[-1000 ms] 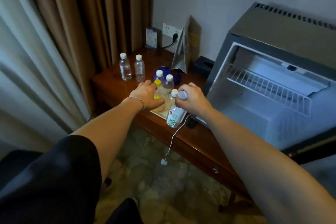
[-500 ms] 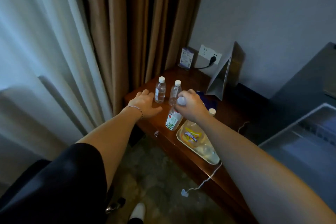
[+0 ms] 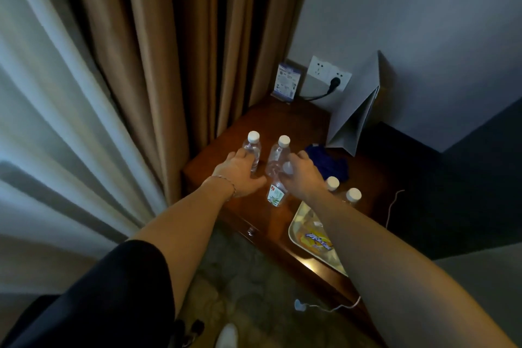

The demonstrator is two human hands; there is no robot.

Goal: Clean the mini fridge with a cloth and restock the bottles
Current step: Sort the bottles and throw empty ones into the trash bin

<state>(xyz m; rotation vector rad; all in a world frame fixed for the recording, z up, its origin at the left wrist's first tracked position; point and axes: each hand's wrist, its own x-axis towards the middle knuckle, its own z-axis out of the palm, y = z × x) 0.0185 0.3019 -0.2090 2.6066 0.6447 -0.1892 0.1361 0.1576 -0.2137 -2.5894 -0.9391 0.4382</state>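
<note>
My right hand grips a clear bottle with a green label by its white cap, holding it just over the wooden table. My left hand reaches with fingers spread to the left one of two clear water bottles standing at the table's left side and touches its lower part. The second standing bottle is between my hands. Two more white-capped bottles stand right of my right wrist. A blue cloth lies behind them. The mini fridge is out of view.
A pale tray with a yellow-labelled bottle lying in it sits near the table's front edge. A folded grey card, a small sign and a wall socket with a plug are at the back. Curtains hang on the left.
The view has swung left, away from the open fridge. My right hand carried the green-label bottle left toward the two standing bottles, and my left hand moved onto the left one.
</note>
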